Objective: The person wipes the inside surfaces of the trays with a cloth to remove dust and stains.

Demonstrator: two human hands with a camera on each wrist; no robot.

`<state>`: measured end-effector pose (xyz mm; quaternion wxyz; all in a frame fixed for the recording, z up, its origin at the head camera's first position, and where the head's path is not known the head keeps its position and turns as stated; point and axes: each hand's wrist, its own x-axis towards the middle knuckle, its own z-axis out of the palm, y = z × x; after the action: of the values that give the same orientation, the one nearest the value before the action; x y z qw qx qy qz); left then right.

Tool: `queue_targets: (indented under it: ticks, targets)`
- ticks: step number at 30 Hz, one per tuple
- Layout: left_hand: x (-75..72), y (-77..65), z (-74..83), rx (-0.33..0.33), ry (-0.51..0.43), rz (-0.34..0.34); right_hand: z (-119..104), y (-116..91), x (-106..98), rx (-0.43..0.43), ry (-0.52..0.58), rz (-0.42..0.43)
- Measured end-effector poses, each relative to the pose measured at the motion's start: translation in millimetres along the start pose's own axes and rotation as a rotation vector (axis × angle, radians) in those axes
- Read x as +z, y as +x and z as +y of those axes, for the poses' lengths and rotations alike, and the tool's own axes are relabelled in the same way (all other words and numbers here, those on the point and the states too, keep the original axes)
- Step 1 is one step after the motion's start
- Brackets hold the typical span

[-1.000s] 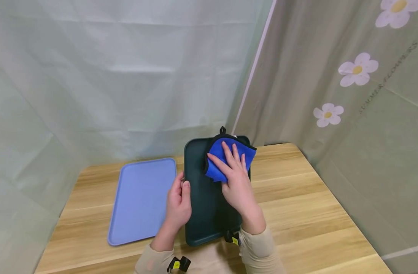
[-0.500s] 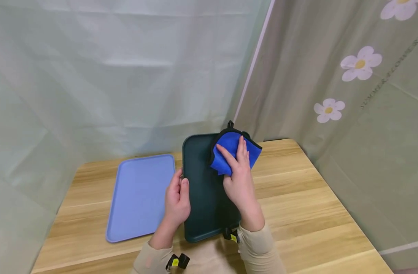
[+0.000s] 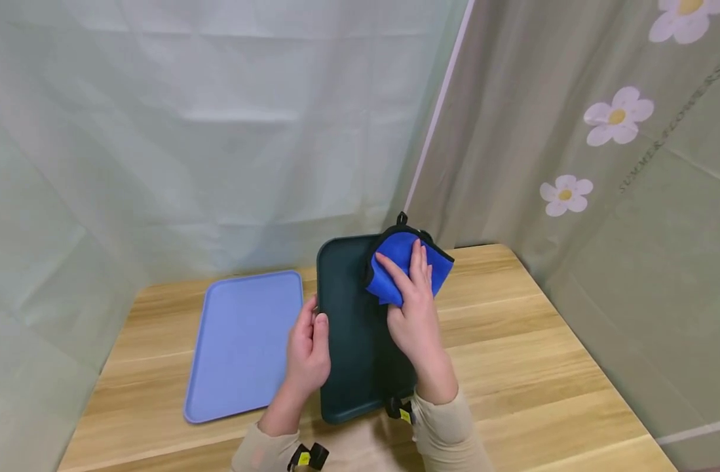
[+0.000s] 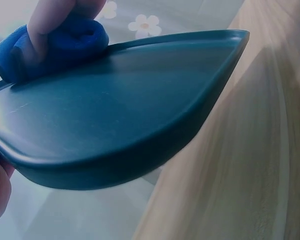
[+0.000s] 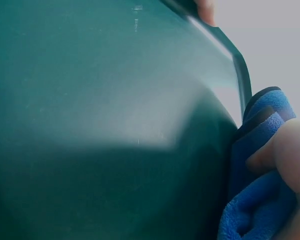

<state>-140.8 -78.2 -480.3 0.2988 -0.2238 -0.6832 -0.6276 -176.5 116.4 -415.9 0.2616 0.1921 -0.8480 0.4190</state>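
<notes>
Apparently wiping, the right hand (image 3: 415, 321) presses straight fingers on a black-trimmed blue cloth (image 3: 401, 253) at a dark-green rectangular plastic tray's (image 3: 356, 357) far-right corner, while the left hand (image 3: 308, 351), pinching its left edge, must steady it above the wood-grain table (image 3: 542, 367) for further strokes.

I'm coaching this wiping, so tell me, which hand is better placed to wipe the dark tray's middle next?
Probably the right hand: it presses the blue cloth near the far right corner of the dark tray. The left hand holds no cloth and grips the tray's left edge.
</notes>
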Motion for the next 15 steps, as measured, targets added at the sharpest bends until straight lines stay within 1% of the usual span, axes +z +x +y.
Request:
queue_targets:
  ticks: [4,7,11,15]
  targets:
    - [-1.9,-1.2,0.1,0.019,0.003,0.009,0.8,-1.7,0.8,-0.04,0.007,-0.003]
    - [-3.1,-3.0,0.0,0.037,0.013,0.011,1.6,-3.9,0.5,-0.049,0.014,-0.014]
    - [-4.2,-3.4,0.3,0.038,0.018,0.009,2.5,-4.2,-0.6,-0.061,0.013,-0.036]
    - [-4.9,-1.9,-0.2,0.036,0.018,0.013,2.4,-2.5,-0.9,-0.102,0.006,-0.054]
